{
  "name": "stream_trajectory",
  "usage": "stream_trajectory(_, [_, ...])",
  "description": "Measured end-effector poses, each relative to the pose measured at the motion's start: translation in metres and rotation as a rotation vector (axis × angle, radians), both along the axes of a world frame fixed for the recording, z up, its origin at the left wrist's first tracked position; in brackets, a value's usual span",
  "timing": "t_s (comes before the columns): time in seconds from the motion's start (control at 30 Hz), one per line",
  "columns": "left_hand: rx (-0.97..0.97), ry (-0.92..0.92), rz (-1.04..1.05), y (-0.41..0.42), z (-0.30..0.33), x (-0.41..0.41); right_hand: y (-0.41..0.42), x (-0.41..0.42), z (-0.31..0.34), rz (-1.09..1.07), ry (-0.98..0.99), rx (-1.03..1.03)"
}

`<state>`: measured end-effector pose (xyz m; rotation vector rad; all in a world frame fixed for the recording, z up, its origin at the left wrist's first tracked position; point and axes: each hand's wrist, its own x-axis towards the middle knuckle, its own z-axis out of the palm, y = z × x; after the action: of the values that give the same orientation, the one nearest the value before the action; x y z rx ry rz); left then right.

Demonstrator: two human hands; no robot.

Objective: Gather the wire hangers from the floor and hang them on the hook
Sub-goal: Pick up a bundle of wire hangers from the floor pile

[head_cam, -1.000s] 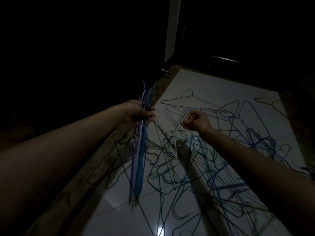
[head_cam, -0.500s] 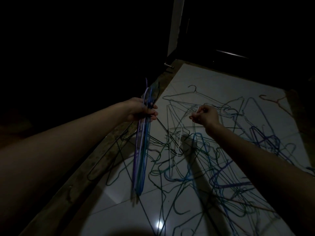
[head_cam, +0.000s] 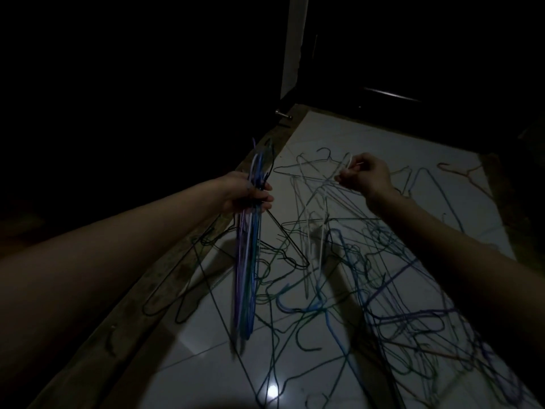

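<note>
Over the left edge of the tiled floor (head_cam: 368, 149), where pale tile meets a darker strip, the left hand (head_cam: 244, 193) has its fingers and thumb wrapped round a bundle of hangers (head_cam: 246, 276) just below their hooks; the blue, purple and teal wires hang down nearly upright from the fist, their lower ends above the floor, and the hook ends stick up past the knuckles. Further right and a little higher in the picture, the right hand (head_cam: 365, 175) is raised above the far part of the floor and pinches the hook of a white hanger (head_cam: 320, 231) between thumb and curled fingers; that hanger slopes down and to the left from the hand, its lower part among the wires below. Between and beneath both forearms lies the tangled pile of loose hangers (head_cam: 383, 290), green, blue, purple and dark wire crossing one another over most of the tiles, thickest toward the floor's right edge and near corner. One reddish hanger (head_cam: 460, 172) lies apart near the far right corner. A small metal knob (head_cam: 281, 113) shows near the floor's far left corner. The surroundings are too dark to make out.
</note>
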<state>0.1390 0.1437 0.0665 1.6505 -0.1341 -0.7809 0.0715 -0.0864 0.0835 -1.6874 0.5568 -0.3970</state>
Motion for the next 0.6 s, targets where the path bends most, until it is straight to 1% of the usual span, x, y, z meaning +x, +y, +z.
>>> stream_trajectory(0.1, [-0.01,0.014,-0.006,-0.003,0.003,-0.002,0.016,-0.004,-0.006,0.081,0.011,0.002])
stream_trajectory(0.23, [-0.035,0.037,-0.003,-0.005,0.006,-0.007,0.031,-0.001,0.001,0.113,0.002,0.011])
stream_trajectory(0.37, [-0.079,0.046,0.045,-0.006,0.01,-0.01,0.043,-0.004,0.012,0.176,-0.011,0.033])
stream_trajectory(0.53, [-0.217,0.133,0.173,-0.02,0.013,-0.017,0.055,-0.013,0.022,0.284,-0.029,-0.061])
stream_trajectory(0.6, [-0.21,0.155,0.198,-0.029,0.01,-0.018,0.055,-0.016,0.028,0.308,-0.024,-0.064])
